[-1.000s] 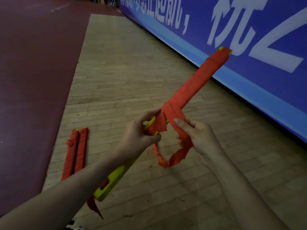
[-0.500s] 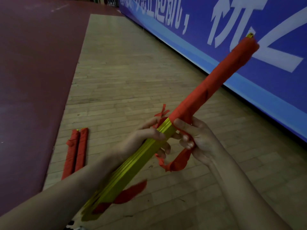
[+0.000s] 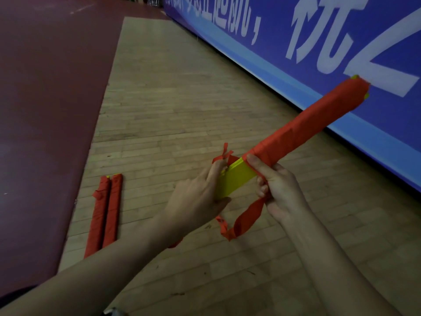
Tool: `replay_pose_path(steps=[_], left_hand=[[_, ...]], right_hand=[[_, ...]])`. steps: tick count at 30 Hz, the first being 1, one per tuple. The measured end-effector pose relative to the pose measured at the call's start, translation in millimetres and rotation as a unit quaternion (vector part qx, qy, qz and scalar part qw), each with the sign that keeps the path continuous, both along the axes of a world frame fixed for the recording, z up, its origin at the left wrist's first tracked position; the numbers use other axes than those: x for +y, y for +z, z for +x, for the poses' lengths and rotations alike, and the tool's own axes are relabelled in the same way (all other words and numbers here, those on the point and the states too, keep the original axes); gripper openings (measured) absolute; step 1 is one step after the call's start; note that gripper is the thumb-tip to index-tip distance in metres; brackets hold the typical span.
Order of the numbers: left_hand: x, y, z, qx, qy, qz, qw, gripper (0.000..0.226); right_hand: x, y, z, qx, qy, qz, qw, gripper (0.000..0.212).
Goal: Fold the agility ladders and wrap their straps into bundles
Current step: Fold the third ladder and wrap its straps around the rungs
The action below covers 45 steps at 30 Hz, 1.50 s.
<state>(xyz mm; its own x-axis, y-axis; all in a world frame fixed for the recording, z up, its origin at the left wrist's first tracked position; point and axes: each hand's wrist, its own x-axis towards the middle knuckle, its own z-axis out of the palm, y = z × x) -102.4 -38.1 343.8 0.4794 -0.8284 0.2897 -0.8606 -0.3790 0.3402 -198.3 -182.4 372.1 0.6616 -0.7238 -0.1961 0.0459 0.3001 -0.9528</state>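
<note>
The folded stack of yellow plastic ladder rungs (image 3: 234, 179), half wrapped in red fabric strap (image 3: 303, 126), is held in the air over the wooden plank floor (image 3: 182, 99). It looks light and stiff, and the strap limp, so the bare yellow middle gives the surest hold. The left hand (image 3: 200, 197) grips there, while the right hand (image 3: 280, 190) clamps the strap against the wrap. Since half a second ago the far end has dipped.

a sports hall: wooden court floor (image 3: 182, 110), blue banner (image 3: 319, 42) along wall.

Three ladder bundles (image 3: 307, 124) (image 3: 98, 213) (image 3: 113, 208) (one half-wrapped), two hands (image 3: 196, 201) (image 3: 282, 192), one banner (image 3: 296, 42)
</note>
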Motion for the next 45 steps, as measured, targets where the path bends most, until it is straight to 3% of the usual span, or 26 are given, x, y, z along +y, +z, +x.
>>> replay_pose_path(steps=[5,8,13,21,27,32,38,41,45], left_hand=[[-0.1,-2.2,4.0,-0.017,-0.021,-0.031,0.999,0.072],[0.3,-2.5,10.1,0.018,-0.008,-0.043,0.999,0.070],[4.0,0.6,18.0,0.041,0.019,-0.077,0.996,0.068],[4.9,5.9,18.7,0.086,0.014,-0.131,0.988,0.066],[2.9,16.0,19.2,0.219,-0.003,-0.174,0.960,0.063],[1.8,26.8,21.2,0.385,-0.002,-0.220,0.896,0.058],[3.7,24.9,21.3,0.573,-0.110,-0.249,0.773,0.055],[4.1,21.1,20.2,0.647,-0.223,-0.228,0.693,0.053],[2.4,18.1,18.7,0.696,-0.264,-0.176,0.645,0.042]], right_hand=[[-1.0,0.1,0.2,0.009,0.023,-0.005,1.000,0.020],[0.0,2.4,-0.4,-0.016,0.101,0.018,0.995,0.023],[2.3,-1.3,-5.5,0.029,0.210,-0.016,0.977,0.022],[-2.1,3.7,-9.2,0.066,0.183,-0.049,0.980,0.037],[7.4,4.9,-4.4,0.020,0.109,-0.096,0.989,0.037],[12.2,5.5,-3.1,0.005,0.077,-0.158,0.984,0.015],[10.3,11.6,-3.4,-0.029,0.075,-0.142,0.987,0.052],[6.5,12.1,-4.4,-0.075,0.123,-0.106,0.984,0.045],[8.2,13.7,-7.8,-0.104,0.159,-0.109,0.976,0.042]])
